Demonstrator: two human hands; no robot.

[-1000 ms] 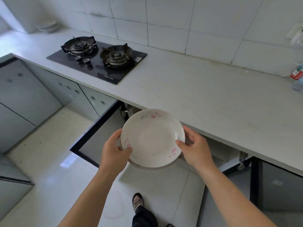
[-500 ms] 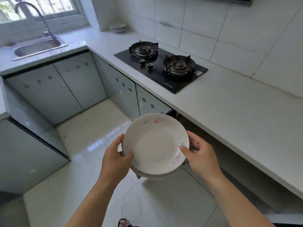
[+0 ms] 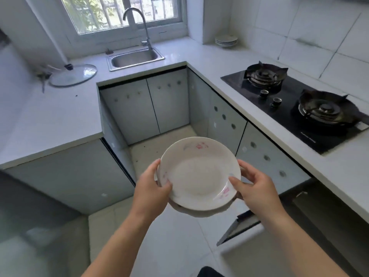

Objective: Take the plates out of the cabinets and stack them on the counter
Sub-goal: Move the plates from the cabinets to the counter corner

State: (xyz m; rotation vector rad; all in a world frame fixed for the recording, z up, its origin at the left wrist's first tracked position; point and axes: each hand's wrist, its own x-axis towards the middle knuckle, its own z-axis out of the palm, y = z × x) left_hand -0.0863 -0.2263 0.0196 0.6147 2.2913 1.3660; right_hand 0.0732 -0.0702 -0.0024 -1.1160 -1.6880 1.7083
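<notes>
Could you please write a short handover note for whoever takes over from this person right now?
Left hand: grips the floral plate by its left rim.
Right hand: grips its right rim; a second rim seems to show beneath.
The plate is held over the floor between the counters. A stack of plates sits in the far corner of the counter. A cabinet door at lower right stands open.
Done: plate out of the cabinet.
Left: set it on the stack, check for more.

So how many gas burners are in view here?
2, both on the black hob on the right-hand counter: the far burner toward the corner, the near burner by the picture's right edge. None looks hidden.
</notes>
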